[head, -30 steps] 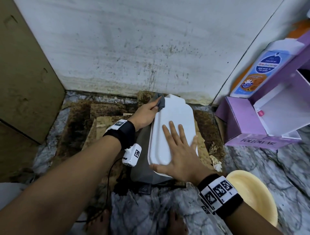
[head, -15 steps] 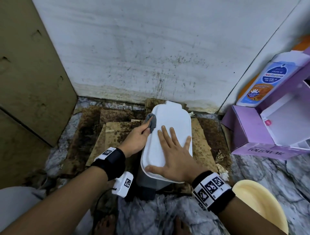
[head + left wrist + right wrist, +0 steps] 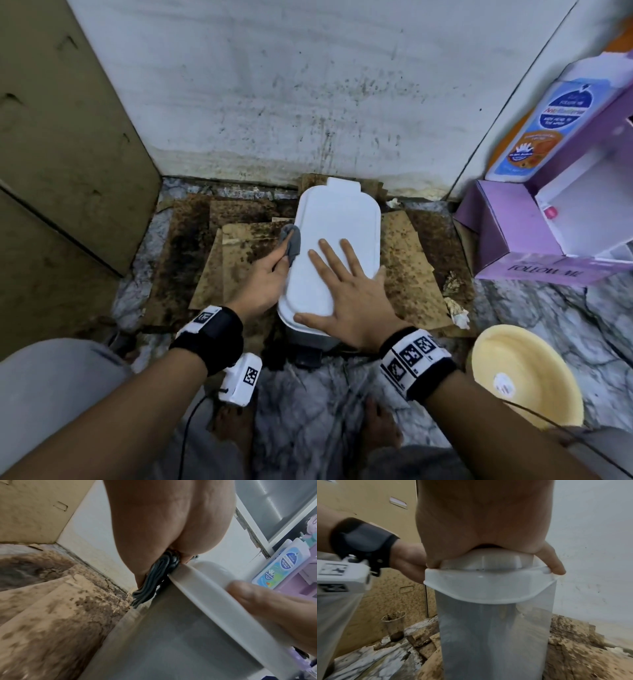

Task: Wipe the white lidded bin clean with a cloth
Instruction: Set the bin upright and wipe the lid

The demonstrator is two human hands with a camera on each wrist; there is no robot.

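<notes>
A white lidded bin with a grey body stands upright on stained cardboard against the wall. My right hand lies flat, fingers spread, on the near half of the lid. My left hand pinches a small grey cloth and presses it against the lid's left rim, about halfway along. In the left wrist view the cloth hangs bunched between the fingers and the rim.
Stained cardboard sheets cover the marble floor around the bin. A purple box with a blue-labelled bottle sits to the right, a yellow basin lies near right. A dirty plastic cup stands at the left. A brown panel closes off the left.
My left hand has slid the cloth back along the lid's left rim, from the far corner towards me. The right hand stays flat on the lid.
</notes>
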